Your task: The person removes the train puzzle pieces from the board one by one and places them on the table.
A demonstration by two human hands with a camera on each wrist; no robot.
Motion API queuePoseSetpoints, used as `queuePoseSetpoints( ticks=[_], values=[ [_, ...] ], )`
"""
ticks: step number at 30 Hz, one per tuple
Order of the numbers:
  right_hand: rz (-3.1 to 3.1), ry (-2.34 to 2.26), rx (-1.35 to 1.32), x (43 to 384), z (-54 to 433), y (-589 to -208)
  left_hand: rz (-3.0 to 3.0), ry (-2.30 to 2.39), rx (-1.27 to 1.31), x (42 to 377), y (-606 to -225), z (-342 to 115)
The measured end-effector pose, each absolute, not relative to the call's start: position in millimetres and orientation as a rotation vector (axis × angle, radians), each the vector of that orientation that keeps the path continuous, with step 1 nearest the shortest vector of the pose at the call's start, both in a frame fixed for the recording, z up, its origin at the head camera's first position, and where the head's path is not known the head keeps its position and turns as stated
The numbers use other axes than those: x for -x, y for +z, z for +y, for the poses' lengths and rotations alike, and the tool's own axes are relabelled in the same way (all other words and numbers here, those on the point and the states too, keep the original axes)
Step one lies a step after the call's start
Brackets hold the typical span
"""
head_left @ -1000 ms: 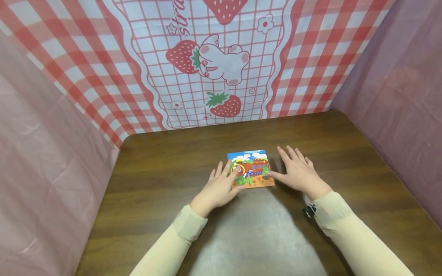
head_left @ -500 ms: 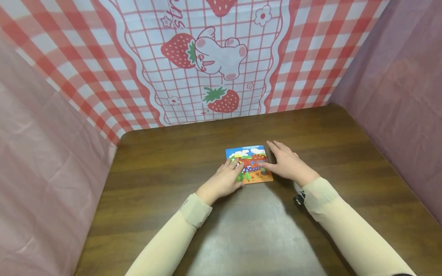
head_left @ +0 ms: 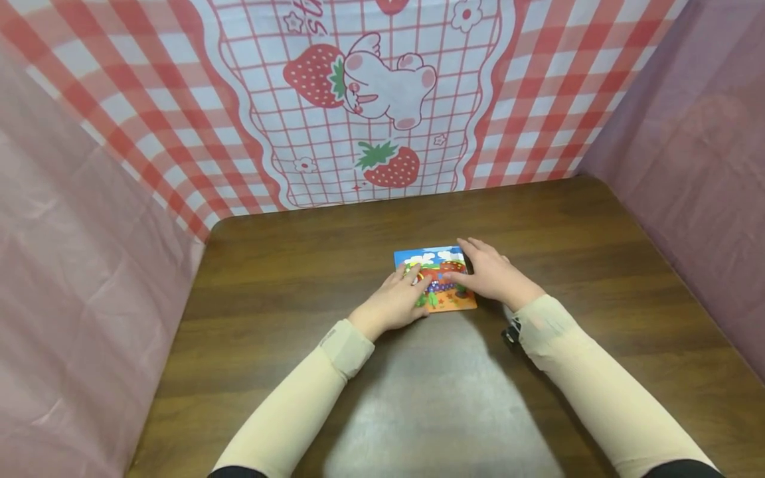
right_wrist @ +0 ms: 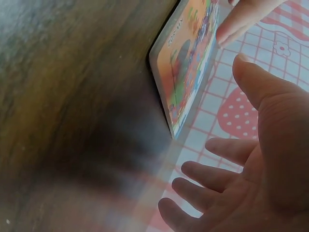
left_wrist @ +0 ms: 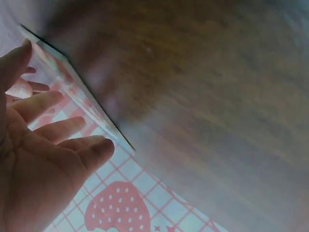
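Observation:
A flat square board [head_left: 441, 288] printed with a red train, clouds and green bushes lies on the wooden table. Over its left part spreads my left hand [head_left: 391, 302], fingers extended and covering the front of the train. At the right edge, my right hand [head_left: 495, 275] reaches its thumb over the picture, the other fingers beyond the far right corner. In the left wrist view the fingers are loosely spread close above the board [left_wrist: 75, 87]. The right wrist view has the right hand [right_wrist: 241, 179] with fingers apart beside the board's corner [right_wrist: 181, 67], gripping nothing.
The brown table [head_left: 287, 279] extends around the board on all sides. Behind it hangs a red-and-white checked cloth [head_left: 526, 126] with strawberries, and pink cloths [head_left: 72, 299] flank both sides. A small black device [head_left: 510, 335] sits under the right cuff.
Both hands have come inward over the board, the right one moving left so its thumb lies further over the picture. The left hand has shifted right. The board stays flat on the table.

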State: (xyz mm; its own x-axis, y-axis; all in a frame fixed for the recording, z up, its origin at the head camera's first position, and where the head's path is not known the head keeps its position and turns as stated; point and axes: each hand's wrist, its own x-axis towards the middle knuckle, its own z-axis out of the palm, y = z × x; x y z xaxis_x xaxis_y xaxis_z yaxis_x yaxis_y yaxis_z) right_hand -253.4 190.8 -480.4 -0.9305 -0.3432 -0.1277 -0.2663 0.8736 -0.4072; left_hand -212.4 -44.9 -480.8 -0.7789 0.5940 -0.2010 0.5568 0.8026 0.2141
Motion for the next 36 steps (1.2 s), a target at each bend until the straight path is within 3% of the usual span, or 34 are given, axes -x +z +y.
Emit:
queuePoseSetpoints(
  ticks=[16,36],
  values=[
    [2.861,-0.61,0.485,259.5,188.8,-477.3,2.704,0.1,-0.918,220.7,-483.5,-41.5],
    [2.868,-0.613,0.458,291.9,179.2,-478.6,2.751,0.007,-0.989,220.4,-491.9,-40.8]
  ],
)
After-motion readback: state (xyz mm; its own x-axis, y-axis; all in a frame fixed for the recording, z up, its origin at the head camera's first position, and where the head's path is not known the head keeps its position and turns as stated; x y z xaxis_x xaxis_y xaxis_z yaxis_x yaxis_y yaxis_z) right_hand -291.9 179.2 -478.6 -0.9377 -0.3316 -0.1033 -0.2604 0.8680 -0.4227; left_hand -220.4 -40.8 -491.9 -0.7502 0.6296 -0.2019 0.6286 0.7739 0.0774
